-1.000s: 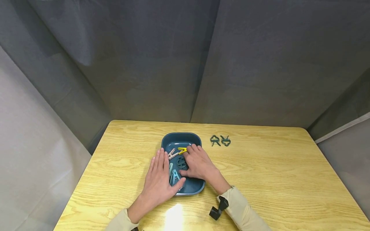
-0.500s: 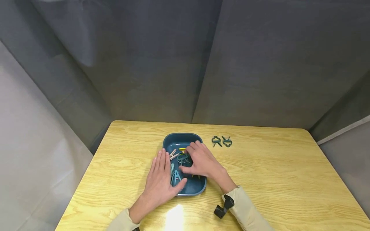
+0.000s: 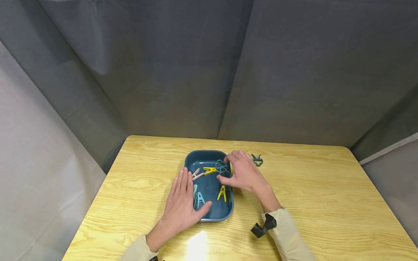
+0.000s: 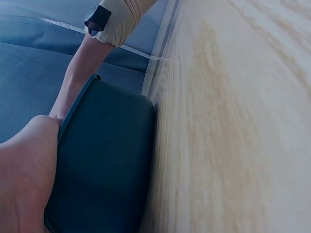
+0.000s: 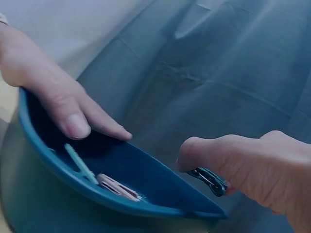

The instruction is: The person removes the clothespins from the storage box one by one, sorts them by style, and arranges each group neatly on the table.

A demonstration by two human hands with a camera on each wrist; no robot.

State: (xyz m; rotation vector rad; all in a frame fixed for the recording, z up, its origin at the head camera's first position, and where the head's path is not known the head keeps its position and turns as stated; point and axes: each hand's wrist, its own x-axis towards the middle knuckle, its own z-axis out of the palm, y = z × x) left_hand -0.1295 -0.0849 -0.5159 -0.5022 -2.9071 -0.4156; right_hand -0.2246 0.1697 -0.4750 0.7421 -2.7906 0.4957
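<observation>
My left hand (image 3: 183, 203) rests with straight fingers along the left rim of a dark blue plastic bin (image 3: 209, 214), thumb over its near corner. Above the bin's right rim, my right hand (image 3: 246, 174) pinches a dark green plant clip (image 3: 221, 166) between thumb and fingers; the right wrist view shows this clip (image 5: 209, 180) too. Inside the bin lie a yellow clothespin (image 3: 209, 170), another yellow clothespin (image 3: 222, 194), a pale pink clothespin (image 3: 197, 175) and light blue clothespins (image 3: 200, 199), partly covered by my left hand.
A second green plant clip (image 3: 257, 160) lies on the wooden table (image 3: 310, 192), just beyond my right hand. Grey curtains (image 3: 176, 72) hang behind the table and at both sides. A black strap (image 3: 263, 225) sits on my right wrist.
My right hand has lifted the green plant clip from the bin's middle and carried it right to the rim. It now uncovers a yellow clothespin and hides one table clip. My left hand stays put.
</observation>
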